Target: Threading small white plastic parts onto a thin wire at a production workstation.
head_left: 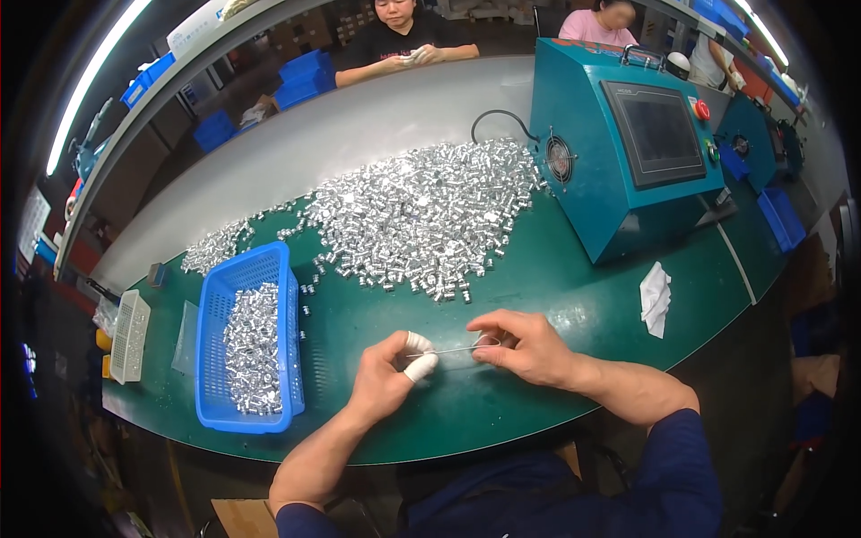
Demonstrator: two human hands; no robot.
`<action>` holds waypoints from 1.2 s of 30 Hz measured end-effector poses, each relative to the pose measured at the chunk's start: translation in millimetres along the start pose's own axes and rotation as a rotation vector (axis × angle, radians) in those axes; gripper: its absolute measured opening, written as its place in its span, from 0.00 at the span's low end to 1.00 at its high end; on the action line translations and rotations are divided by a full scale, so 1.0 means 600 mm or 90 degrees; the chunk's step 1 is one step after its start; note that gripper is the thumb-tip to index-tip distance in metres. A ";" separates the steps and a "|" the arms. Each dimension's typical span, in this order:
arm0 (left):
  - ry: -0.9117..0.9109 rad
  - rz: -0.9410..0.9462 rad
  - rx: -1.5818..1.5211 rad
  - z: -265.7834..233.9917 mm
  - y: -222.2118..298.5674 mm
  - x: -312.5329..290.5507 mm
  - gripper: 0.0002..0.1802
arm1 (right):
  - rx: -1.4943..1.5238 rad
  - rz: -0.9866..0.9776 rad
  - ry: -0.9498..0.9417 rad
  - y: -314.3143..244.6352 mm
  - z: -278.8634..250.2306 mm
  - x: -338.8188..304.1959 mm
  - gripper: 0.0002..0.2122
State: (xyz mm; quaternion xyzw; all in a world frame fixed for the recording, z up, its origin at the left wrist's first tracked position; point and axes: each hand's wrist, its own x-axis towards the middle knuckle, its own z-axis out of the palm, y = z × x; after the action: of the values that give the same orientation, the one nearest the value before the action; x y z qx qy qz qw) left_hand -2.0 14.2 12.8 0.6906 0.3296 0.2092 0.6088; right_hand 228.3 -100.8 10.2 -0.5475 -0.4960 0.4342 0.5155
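Note:
A thin metal wire or rod point(457, 349) spans the gap between my hands, above the near part of the green table. My left hand point(381, 375) wears white finger covers on thumb and fingertips, which pinch the wire's left end; anything else between them is hidden. At the other end, my right hand point(531, 350) is bare, its thumb and fingers curled around the wire. Beyond both hands spreads a large heap of small shiny metal fittings point(413, 215). To the left, a blue plastic basket point(292, 341) holds many similar metal pieces.
A teal machine point(574, 211) with a dark screen point(653, 133) stands at the back right. A crumpled white cloth point(656, 300) lies in front of it. A pale basket point(131, 336) sits at the far left. Across the grey divider, a co-worker point(404, 45) handles something small.

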 end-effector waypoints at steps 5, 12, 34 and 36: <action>-0.053 -0.088 -0.137 -0.009 -0.003 0.012 0.07 | -0.347 -0.449 0.052 -0.005 -0.014 0.012 0.07; 0.001 0.287 0.253 0.000 0.007 0.001 0.07 | 0.039 0.223 -0.115 0.009 -0.027 0.016 0.08; 0.048 0.327 0.311 0.004 0.010 0.002 0.09 | 0.171 0.149 -0.092 0.006 -0.014 0.012 0.12; 0.061 0.207 0.208 0.004 0.012 0.001 0.08 | -0.236 -0.283 0.010 0.004 -0.009 0.008 0.11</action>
State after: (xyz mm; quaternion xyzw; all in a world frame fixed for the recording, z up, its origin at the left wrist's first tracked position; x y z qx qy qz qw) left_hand 1.3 12.8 19.3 0.8132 0.2721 0.2811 0.4309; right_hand 234.3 -96.8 8.3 -0.5134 -0.6707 0.2085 0.4931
